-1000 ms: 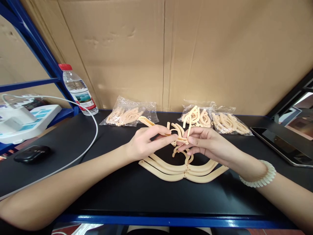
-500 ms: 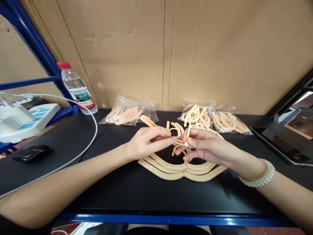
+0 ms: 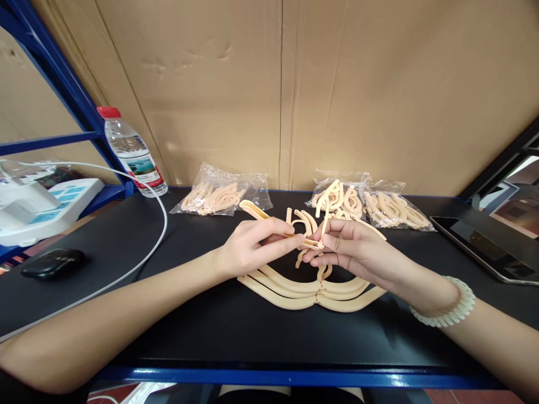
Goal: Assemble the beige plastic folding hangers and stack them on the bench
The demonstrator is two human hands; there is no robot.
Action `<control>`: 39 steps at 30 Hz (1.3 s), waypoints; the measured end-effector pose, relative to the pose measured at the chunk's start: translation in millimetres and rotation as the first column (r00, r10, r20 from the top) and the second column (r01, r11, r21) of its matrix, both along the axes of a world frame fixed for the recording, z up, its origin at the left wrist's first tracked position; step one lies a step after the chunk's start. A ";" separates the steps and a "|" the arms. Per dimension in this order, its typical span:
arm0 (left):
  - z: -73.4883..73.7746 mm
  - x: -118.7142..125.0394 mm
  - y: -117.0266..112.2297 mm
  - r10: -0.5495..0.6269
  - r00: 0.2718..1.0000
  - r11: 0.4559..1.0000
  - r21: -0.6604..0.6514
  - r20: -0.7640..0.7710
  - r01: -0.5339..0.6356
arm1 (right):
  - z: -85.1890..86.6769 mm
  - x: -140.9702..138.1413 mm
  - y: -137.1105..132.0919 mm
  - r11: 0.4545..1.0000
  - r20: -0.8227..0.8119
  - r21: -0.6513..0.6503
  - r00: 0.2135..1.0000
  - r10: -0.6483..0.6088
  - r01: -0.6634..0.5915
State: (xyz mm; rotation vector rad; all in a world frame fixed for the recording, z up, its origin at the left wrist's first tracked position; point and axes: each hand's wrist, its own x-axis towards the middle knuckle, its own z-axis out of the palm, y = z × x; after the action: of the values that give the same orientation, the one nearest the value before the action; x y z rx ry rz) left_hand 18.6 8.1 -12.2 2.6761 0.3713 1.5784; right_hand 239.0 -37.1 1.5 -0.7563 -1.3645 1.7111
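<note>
My left hand pinches a beige plastic hanger arm that sticks up to the left. My right hand pinches a beige hook piece and holds it against the end of that arm. The fingertips of both hands meet above the middle of the black table. Under the hands lies a stack of assembled beige hangers. A few loose hook pieces lie just behind the hands.
Three clear bags of beige parts sit at the back: one on the left, two on the right. A water bottle, white cable, black mouse and white device are left. A tablet lies right.
Both hands stay pinched on the parts and have shifted only slightly; the right hand's fingers have closed in a little tighter around the hook.
</note>
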 end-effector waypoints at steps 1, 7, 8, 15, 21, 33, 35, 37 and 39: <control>-0.2 0.4 -0.6 -0.008 1.000 1.000 -0.008 0.006 0.008 | -0.5 -1.0 -0.5 1.000 0.005 0.020 1.000 -0.016 0.016; -1.9 2.4 -5.8 -0.044 0.999 0.996 -0.075 0.001 0.044 | -3.1 -5.7 -3.2 0.995 0.041 0.042 0.995 -0.092 0.090; -2.5 2.7 -6.7 -0.029 1.000 0.996 -0.078 0.002 0.029 | -3.1 -6.3 -3.6 0.994 0.050 0.043 0.993 -0.103 0.101; -3.1 4.5 -14.8 0.010 1.000 0.994 -0.110 -0.020 -0.012 | -1.5 -8.5 -6.0 0.978 0.085 0.083 0.977 -0.197 0.190; 2.5 7.5 -21.1 0.007 0.998 0.996 -0.088 -0.055 -0.012 | -2.4 -10.2 -6.7 0.962 0.029 0.087 0.965 -0.261 0.258; -3.6 2.2 -3.7 0.165 0.982 0.951 0.279 -0.096 -0.133 | 0.7 -4.7 -6.0 0.965 0.008 -0.011 0.965 -0.261 0.261; -2.6 1.9 -2.8 0.164 0.981 0.955 0.264 -0.107 -0.131 | 0.6 -4.7 -5.5 0.970 0.020 0.001 0.969 -0.245 0.245; -1.7 1.6 -2.0 0.160 0.980 0.963 0.237 -0.119 -0.128 | 0.4 -5.0 -4.6 0.972 0.044 0.043 0.972 -0.232 0.230; -1.6 1.2 -1.2 0.156 0.980 0.968 0.216 -0.125 -0.127 | 0.4 -5.7 -3.4 0.965 0.103 0.108 0.963 -0.250 0.239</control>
State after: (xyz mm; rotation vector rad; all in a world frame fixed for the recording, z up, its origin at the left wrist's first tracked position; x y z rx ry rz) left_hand 19.8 6.8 -13.9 2.9930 0.4332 1.5463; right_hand 233.2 -40.5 1.9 -0.9414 -1.3570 1.4186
